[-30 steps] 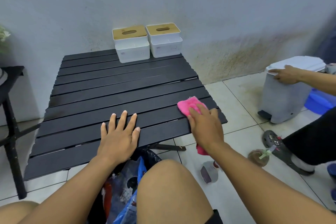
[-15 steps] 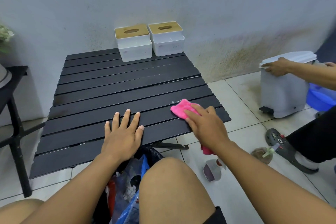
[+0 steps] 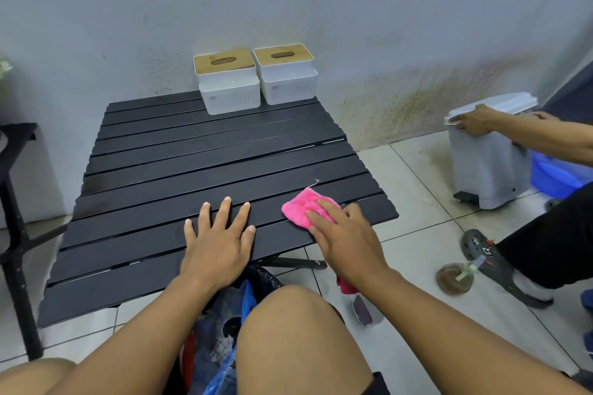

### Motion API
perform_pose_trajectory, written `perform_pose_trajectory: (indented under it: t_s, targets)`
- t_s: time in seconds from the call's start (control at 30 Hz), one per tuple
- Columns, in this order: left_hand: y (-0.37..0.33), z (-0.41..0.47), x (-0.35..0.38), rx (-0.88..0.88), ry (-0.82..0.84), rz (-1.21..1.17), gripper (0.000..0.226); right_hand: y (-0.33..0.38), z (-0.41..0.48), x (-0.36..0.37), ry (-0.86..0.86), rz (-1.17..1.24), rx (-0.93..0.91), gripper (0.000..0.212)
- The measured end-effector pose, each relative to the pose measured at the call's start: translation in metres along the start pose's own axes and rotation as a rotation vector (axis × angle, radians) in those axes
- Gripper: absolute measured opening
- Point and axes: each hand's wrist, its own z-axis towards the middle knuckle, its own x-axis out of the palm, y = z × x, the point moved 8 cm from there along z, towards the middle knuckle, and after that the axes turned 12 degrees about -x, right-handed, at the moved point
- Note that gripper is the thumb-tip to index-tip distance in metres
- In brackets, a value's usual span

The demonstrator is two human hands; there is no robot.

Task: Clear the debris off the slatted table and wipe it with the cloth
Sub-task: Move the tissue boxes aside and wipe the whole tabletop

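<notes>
L hand (image 3: 218, 244) lies flat on the slatted table (image 3: 192, 163) by its near edge, fingers spread & straight, holding nothing. R hand (image 3: 346, 240) presses the pink cloth (image 3: 300, 207) onto the table's near right corner w/ straight fingers, not clenched; the cloth's tail hangs off the near edge under the wrist. Two white tissue boxes (image 3: 229, 96) sit side by side at the table's far edge. Rubbish bag (image 3: 237, 308) sits under the near edge. Right of the table: grey bin (image 3: 484, 167), another person's hand on its lid.

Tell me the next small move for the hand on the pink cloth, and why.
Probably slide the pink fluffy cloth leftward along the slats: the right hand presses it near the right edge of the black slatted table, the left hand rests flat, and smudges show farther left.
</notes>
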Motion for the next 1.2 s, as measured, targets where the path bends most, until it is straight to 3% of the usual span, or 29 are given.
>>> perform_pose_trajectory:
  t_s: [0.2, 0.33, 0.57, 0.67, 0.83, 0.93, 1.03, 1.13, 1.2]
  targets:
    - [0.001, 0.0, 0.0, 0.014, 0.0, 0.017, 0.057, -0.087, -0.004, -0.013, -0.045, 0.046, 0.374, 0.037]
    - [0.0, 0.002, 0.002, 0.009, 0.011, 0.029, 0.057, -0.085, 0.001, -0.001, -0.052, 0.041, 0.467, 0.039]
    - [0.0, 0.001, 0.002, 0.006, 0.011, 0.015, 0.057, 0.016, 0.03, 0.012, 0.02, 0.044, 0.04, 0.036]
    - [0.001, 0.002, 0.0, 0.011, 0.011, 0.02, 0.057, 0.008, 0.032, 0.007, 0.04, 0.081, -0.017, 0.039]
    - [0.0, 0.001, 0.001, 0.015, 0.022, 0.022, 0.058, -0.09, 0.029, 0.001, -0.016, 0.116, 0.374, 0.038]
    - [0.0, 0.004, -0.003, 0.02, 0.019, 0.037, 0.058, -0.092, 0.039, 0.016, -0.004, 0.103, 0.505, 0.039]
    - [0.0, 0.009, -0.011, 0.039, -0.029, 0.104, 0.063, -0.047, 0.063, 0.029, -0.007, 0.172, 0.407, 0.041]
    - [-0.001, 0.016, -0.02, 0.056, -0.07, 0.156, 0.08, 0.021, 0.083, 0.024, 0.067, 0.096, 0.077, 0.036]
    - [0.002, 0.023, -0.023, 0.042, -0.073, 0.139, 0.083, 0.034, 0.087, 0.016, 0.08, 0.094, -0.029, 0.036]
